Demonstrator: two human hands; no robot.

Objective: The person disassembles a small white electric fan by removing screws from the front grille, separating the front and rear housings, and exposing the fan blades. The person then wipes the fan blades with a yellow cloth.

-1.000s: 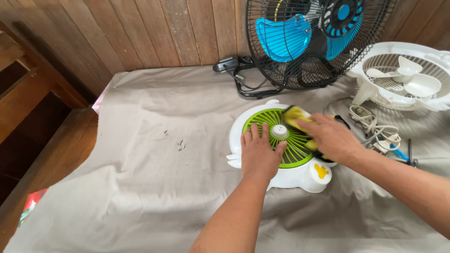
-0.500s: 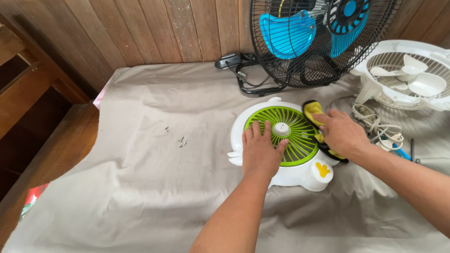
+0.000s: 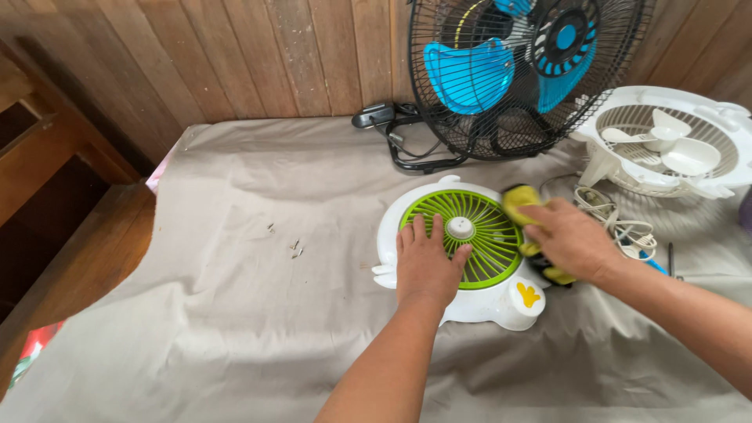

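A small white fan [image 3: 478,301] with a green grille [image 3: 486,227] lies flat on the grey cloth [image 3: 258,313]. My left hand [image 3: 425,266] presses flat on the grille's left side, fingers spread. My right hand [image 3: 570,239] grips a yellow cloth [image 3: 518,200] with a dark edge against the fan's right rim.
A black floor fan with blue blades [image 3: 517,70] leans on the wooden wall behind. A white fan [image 3: 666,145] lies at the right beside a coiled white cord [image 3: 619,223]. Loose screws [image 3: 294,249] lie on the cloth to the left. A black plug and cable [image 3: 384,121] sit at the back.
My right hand has dragged the yellow cloth from the top of the green grille out to the fan's right rim. My left hand stays pressed on the grille.
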